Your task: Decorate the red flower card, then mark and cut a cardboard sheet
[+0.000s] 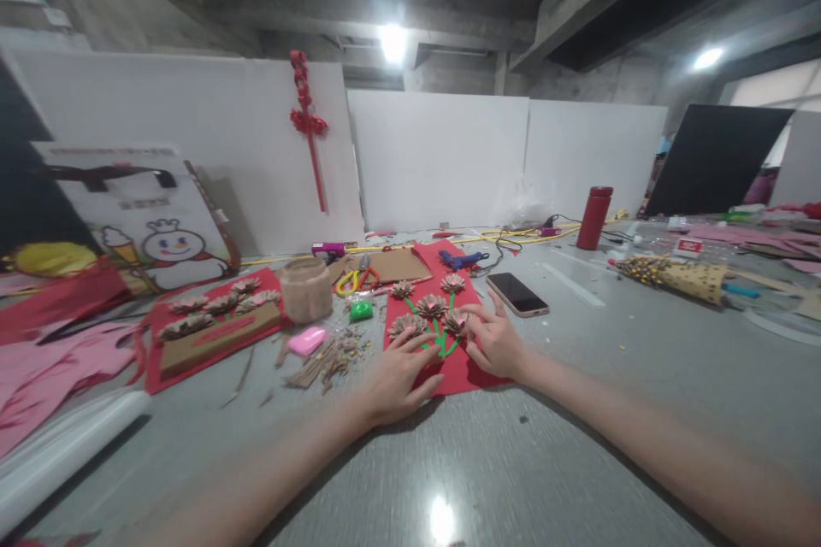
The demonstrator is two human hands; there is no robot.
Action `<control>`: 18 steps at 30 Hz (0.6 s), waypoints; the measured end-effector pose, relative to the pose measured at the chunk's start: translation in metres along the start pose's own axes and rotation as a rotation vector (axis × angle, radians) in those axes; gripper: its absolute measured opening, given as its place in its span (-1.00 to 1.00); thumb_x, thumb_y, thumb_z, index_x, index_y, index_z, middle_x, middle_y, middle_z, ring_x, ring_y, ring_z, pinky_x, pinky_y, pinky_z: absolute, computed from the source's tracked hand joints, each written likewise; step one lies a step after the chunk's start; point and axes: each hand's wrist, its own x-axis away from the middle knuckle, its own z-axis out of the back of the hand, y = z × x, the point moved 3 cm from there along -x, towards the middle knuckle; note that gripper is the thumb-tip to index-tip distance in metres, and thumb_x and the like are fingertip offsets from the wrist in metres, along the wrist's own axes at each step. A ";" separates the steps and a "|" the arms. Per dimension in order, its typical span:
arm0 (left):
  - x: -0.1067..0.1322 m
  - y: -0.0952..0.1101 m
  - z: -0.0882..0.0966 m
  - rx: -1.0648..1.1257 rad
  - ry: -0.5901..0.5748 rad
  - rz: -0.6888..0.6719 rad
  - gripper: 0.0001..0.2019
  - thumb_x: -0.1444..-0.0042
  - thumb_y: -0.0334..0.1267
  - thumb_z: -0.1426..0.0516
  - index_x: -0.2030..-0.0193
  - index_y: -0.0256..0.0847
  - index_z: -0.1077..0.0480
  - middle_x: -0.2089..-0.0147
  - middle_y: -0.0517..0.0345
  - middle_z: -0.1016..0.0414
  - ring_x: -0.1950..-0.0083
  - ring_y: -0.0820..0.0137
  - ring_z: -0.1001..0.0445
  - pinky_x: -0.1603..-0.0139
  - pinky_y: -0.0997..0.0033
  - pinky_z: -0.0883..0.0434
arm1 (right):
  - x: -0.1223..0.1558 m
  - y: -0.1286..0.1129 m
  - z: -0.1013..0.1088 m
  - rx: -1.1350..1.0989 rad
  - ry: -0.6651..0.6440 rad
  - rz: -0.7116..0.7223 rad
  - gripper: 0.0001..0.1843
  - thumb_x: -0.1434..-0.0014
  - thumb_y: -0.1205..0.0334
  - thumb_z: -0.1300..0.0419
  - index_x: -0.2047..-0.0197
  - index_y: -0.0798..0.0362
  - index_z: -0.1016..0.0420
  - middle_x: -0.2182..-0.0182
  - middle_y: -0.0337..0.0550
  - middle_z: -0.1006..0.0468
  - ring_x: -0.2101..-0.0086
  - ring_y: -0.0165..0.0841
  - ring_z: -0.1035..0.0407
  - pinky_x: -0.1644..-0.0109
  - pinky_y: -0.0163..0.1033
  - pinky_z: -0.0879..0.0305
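Note:
A red sheet (478, 372) lies flat on the table, bearing several brown cardboard flowers (431, 305) with pink centres and green stems (441, 338). My left hand (401, 376) rests palm down over the sheet's lower left, fingers spread, fingertips at the lower left flower (405, 325); it holds nothing. The fingers of my right hand (497, 342) are bent in around the lower right flower (455, 322), the index finger touching near its pink centre. One finger stands raised. The underside of that grip is hidden.
Left of the sheet lie pink clay (308, 340), a green packet (360, 310), cardboard scraps (327, 363), scissors (359, 278) and a brown jar (306, 291). A second red flower piece (218, 320) lies farther left. Rightward are a phone (516, 294), blue glue gun (462, 260) and red bottle (593, 218).

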 end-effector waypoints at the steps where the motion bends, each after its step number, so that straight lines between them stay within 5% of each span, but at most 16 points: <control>1: 0.000 0.000 0.000 -0.002 -0.006 0.000 -0.67 -0.10 -0.14 0.15 0.06 -0.19 -0.21 -0.02 0.05 -0.26 -0.13 0.35 -0.09 -0.17 0.19 0.07 | 0.000 0.000 0.000 0.000 -0.002 -0.001 -0.87 0.07 0.38 0.05 0.39 0.08 -0.24 0.49 -0.17 -0.42 0.15 -0.28 -0.25 -0.13 0.12 0.40; 18: -0.002 0.003 -0.002 -0.016 -0.101 0.015 -0.50 -0.07 0.02 0.18 -0.08 -0.24 -0.09 -0.14 0.00 -0.12 -0.20 0.26 0.06 -0.17 0.15 0.12 | 0.000 0.000 0.002 -0.047 0.007 0.001 -0.85 0.07 0.38 0.06 0.37 0.07 -0.24 0.50 -0.20 -0.43 0.15 -0.29 -0.26 -0.13 0.12 0.41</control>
